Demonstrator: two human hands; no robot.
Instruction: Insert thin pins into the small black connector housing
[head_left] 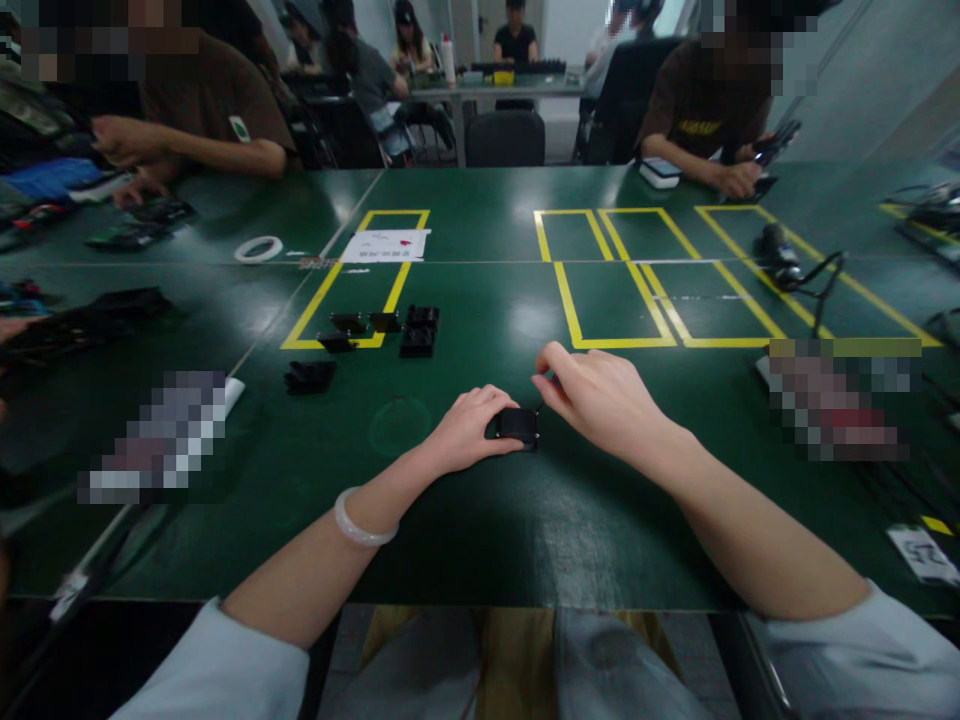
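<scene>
My left hand [474, 424] is closed around a small black plastic part [518, 425] that rests on the green table [480, 520] in front of me. Just to its right, my right hand [592, 393] pinches its fingers together above the part's upper right corner; what it pinches is too small to make out. A pale bangle circles my left wrist.
Several black parts [418, 330] lie by a yellow taped box [352, 290] to the upper left. More yellow boxes [637, 280] are taped at centre right. A tape roll [258, 248], a paper sheet [386, 245] and a cabled tool [780, 255] lie farther off. Other people sit across the table.
</scene>
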